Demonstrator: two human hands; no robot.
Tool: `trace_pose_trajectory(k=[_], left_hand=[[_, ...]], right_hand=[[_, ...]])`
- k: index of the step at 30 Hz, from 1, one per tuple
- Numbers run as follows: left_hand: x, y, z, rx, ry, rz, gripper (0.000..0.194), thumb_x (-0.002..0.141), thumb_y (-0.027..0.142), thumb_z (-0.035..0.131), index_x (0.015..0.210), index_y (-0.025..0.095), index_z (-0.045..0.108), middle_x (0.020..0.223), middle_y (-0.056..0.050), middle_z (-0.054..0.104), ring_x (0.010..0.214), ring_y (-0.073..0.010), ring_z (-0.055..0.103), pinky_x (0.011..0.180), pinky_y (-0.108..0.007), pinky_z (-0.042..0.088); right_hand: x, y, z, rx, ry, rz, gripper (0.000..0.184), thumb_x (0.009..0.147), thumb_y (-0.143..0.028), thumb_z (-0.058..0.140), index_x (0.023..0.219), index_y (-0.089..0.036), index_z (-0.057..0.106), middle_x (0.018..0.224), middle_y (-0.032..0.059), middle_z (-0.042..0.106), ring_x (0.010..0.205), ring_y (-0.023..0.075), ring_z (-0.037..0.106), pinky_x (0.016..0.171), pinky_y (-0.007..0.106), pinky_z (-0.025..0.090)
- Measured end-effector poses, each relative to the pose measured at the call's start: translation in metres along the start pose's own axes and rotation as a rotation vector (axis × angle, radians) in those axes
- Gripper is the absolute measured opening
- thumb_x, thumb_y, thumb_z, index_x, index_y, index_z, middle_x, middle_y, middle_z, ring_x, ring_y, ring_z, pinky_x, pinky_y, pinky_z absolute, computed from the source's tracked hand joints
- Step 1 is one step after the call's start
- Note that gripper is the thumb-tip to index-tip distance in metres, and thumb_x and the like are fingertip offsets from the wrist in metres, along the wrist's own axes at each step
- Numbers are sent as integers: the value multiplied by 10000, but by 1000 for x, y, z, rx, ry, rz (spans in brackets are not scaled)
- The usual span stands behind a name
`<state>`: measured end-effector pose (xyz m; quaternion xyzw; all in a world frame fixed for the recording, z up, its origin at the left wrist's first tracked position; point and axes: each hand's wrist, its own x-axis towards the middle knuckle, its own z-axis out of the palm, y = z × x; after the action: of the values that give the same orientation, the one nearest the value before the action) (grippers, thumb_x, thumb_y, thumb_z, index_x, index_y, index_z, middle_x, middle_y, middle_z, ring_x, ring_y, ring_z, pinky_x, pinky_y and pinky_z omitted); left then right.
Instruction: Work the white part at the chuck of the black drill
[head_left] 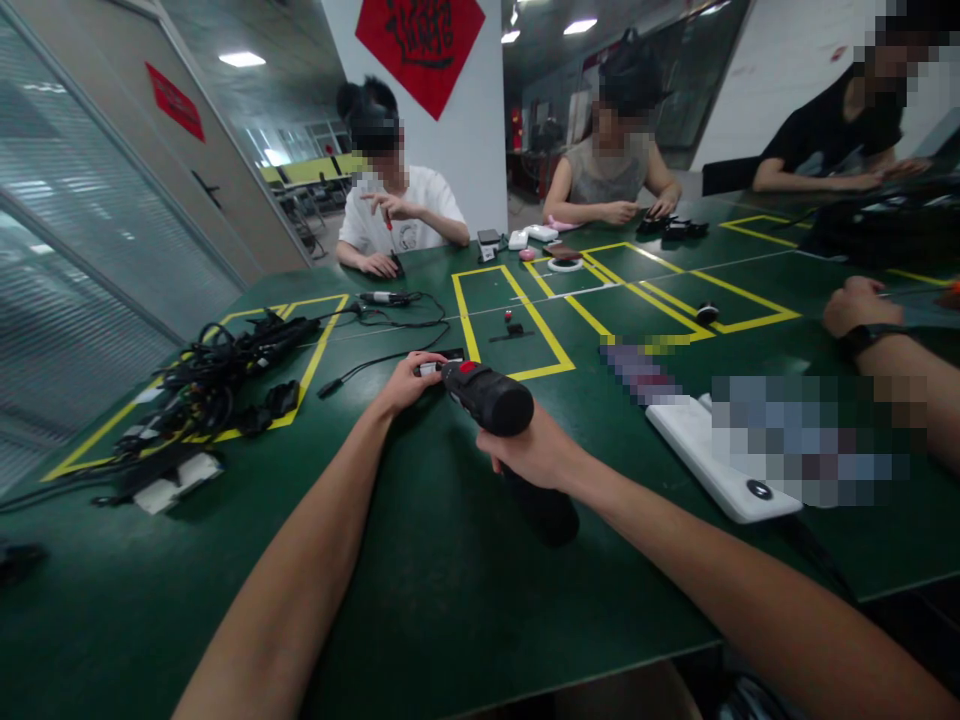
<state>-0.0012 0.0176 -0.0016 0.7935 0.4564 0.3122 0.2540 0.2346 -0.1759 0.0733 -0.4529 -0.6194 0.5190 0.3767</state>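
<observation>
My right hand [534, 452] is wrapped round the grip of a black electric screwdriver [491, 398] with a red button, its nose pointing left. My left hand [405, 382] is closed on a small white and black part [430, 368] that lies on the green table [420, 560] right at the tool's tip. A black cable [375, 360] runs left from that part.
A heap of black cables and devices [217, 385] lies at the left inside yellow tape lines. A white flat device [720, 465] lies at the right. Three people sit at the far side, and another person's arm [892, 345] rests at the right.
</observation>
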Motion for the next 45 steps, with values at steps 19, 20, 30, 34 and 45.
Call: trace_pose_trajectory(k=[19,20,30,34,45], left_hand=[[-3,8,0,6,-15,-16,405,737,394,653,1082,183,677,1176,-90,639,1080,-261,575,989,-423,450],[-3,8,-1,8,-17,-14,402,736,393,655,1081,186,677,1178,-89,641,1080,-261,575,995,-424,446],[-4,6,-1,12,-21,-25,414,739,398,652,1103,201,676,1203,-81,638,1092,-264,577,1007,-426,441],[-3,4,0,-3,-13,-22,407,743,415,654,1094,212,682,1203,-76,642,1098,-265,573,1002,-423,446],[-2,1,2,-27,4,-38,434,747,436,664,1102,186,683,1194,-89,646,1114,-262,571,981,-404,460]], right_hand=[[-3,-2,0,24,4,54,437,715,-174,621,1134,-177,499,613,-48,574,512,141,587,500,252,463],[-3,-2,0,28,3,56,445,716,-174,618,1143,-177,494,617,-48,575,513,141,588,502,253,463],[-3,-4,0,9,7,50,451,717,-170,610,1154,-176,501,635,-40,582,505,139,585,501,259,461],[-3,-2,-1,20,-7,38,412,724,-180,610,1126,-178,516,638,-32,585,519,148,597,521,273,477],[-1,1,0,29,6,16,381,725,-183,603,1095,-190,510,645,-38,578,517,145,593,500,262,467]])
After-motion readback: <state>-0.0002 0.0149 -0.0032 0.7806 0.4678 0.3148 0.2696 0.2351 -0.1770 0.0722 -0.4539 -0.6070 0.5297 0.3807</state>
